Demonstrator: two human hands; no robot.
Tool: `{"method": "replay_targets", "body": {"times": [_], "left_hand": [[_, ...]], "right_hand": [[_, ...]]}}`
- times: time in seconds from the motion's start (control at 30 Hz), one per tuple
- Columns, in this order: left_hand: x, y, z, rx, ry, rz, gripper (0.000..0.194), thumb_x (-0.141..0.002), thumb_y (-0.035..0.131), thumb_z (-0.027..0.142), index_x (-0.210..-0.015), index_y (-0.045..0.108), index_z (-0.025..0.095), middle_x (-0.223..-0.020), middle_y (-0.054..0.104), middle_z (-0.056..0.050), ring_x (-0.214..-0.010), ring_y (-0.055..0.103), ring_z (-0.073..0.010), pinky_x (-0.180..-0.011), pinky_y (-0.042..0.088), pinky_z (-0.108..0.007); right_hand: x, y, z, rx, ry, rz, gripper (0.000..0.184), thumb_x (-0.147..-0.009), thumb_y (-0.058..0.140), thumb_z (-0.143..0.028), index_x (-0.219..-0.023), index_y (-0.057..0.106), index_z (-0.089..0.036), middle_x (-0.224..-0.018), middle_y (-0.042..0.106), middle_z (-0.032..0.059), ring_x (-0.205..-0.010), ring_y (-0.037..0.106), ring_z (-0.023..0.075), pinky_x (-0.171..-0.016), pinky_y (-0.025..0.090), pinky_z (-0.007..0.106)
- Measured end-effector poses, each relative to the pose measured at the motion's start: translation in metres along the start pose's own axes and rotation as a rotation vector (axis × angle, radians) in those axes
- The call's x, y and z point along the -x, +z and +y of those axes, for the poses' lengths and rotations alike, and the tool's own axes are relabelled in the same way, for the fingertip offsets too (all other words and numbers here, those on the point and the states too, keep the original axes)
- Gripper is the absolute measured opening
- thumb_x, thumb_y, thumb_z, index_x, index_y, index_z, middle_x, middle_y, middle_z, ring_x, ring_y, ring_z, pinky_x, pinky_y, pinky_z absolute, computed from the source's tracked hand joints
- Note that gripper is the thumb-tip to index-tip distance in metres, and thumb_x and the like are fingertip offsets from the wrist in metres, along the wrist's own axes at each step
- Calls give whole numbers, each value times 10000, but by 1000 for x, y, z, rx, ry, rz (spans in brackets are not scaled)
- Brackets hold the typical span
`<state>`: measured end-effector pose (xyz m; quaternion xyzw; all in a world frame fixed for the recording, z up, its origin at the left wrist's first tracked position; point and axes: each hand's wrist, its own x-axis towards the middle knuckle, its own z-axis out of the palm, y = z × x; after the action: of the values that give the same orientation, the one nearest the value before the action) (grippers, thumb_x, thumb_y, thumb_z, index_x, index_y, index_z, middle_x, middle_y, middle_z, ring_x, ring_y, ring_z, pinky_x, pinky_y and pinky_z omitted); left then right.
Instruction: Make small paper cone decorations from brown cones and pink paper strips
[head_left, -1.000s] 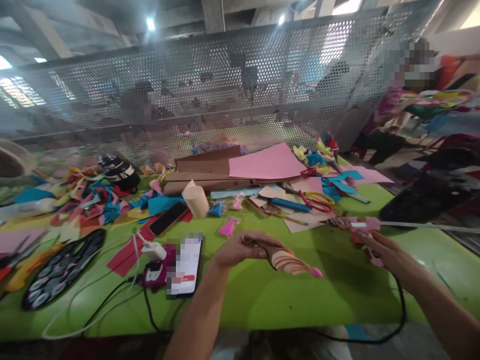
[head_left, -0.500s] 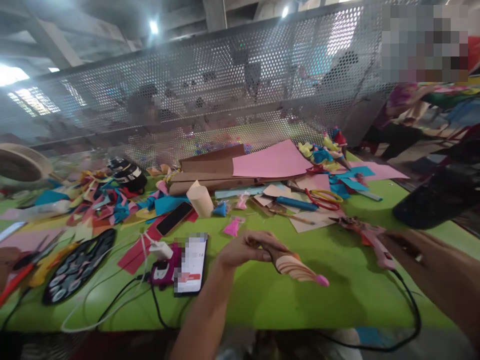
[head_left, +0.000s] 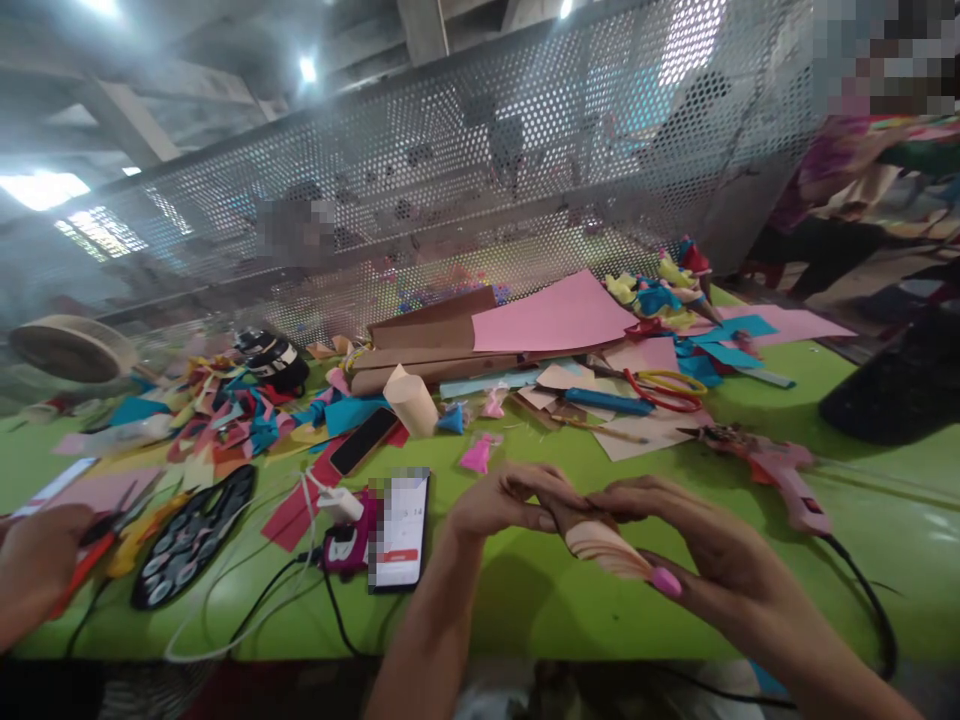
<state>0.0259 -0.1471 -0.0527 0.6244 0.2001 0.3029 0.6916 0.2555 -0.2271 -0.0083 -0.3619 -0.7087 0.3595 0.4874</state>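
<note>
Low over the green table, my left hand (head_left: 517, 500) pinches the brown end of a layered peach craft piece (head_left: 607, 550) with thin dark stripes and a pink tip. My right hand (head_left: 697, 550) is on it too, fingers at the upper edge and thumb by the pink tip. To the right, a pink glue gun (head_left: 787, 480) rests on the table, its nozzle pointing left and its black cord running off the front edge. Small bagged pink pieces (head_left: 478, 453) and a blue one (head_left: 452, 418) lie beyond my left hand.
Across the back are brown and pink sheets (head_left: 555, 315), red-handled scissors (head_left: 667, 392) and a cream roll (head_left: 411, 402). Phones (head_left: 401, 530), a charger with cables (head_left: 341, 505) and a black palette (head_left: 199, 540) sit left. Another person's hand (head_left: 41, 560) holds scissors far left. A dark container (head_left: 892, 380) stands right.
My right hand has left the glue gun, which now lies on the table, and has come in to the striped piece. My left hand keeps its pinch. The view has shifted slightly.
</note>
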Motion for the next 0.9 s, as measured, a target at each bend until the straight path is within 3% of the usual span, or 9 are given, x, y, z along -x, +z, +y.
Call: {"method": "replay_targets", "body": {"times": [0.17, 0.37, 0.6, 0.9], "left_hand": [[1, 2, 0, 16, -11, 29, 491, -613, 896, 515, -960, 821, 176, -924, 691, -101, -842, 628, -186, -758, 488, -263], [0, 5, -5, 105, -59, 129, 646, -496, 959, 478, -1032, 762, 177, -901, 688, -63, -794, 606, -153, -705, 469, -220], [-4, 5, -2, 82, -41, 132, 488, -579, 939, 418, -932, 742, 145, -838, 675, -43, -761, 592, -141, -716, 465, -229], [-4, 8, -2, 84, -71, 126, 488, -572, 942, 418, -918, 735, 142, -808, 669, -30, -728, 585, -126, -700, 463, -224]], "right_hand": [[-5, 5, -9, 24, -13, 81, 272, -900, 670, -495, -992, 783, -266, -870, 772, 67, -755, 723, 227, -642, 591, 295], [-6, 6, -7, 51, 3, 99, 279, -887, 671, -507, -962, 769, -257, -864, 761, 70, -755, 702, 238, -646, 569, 313], [-11, 3, -2, 92, 21, 68, 330, -870, 676, -551, -955, 771, -246, -869, 756, 76, -766, 696, 246, -649, 549, 322], [-11, 8, -1, 102, -56, 107, 103, -880, 651, -302, -886, 743, -254, -855, 748, 43, -782, 704, 224, -666, 554, 295]]}}
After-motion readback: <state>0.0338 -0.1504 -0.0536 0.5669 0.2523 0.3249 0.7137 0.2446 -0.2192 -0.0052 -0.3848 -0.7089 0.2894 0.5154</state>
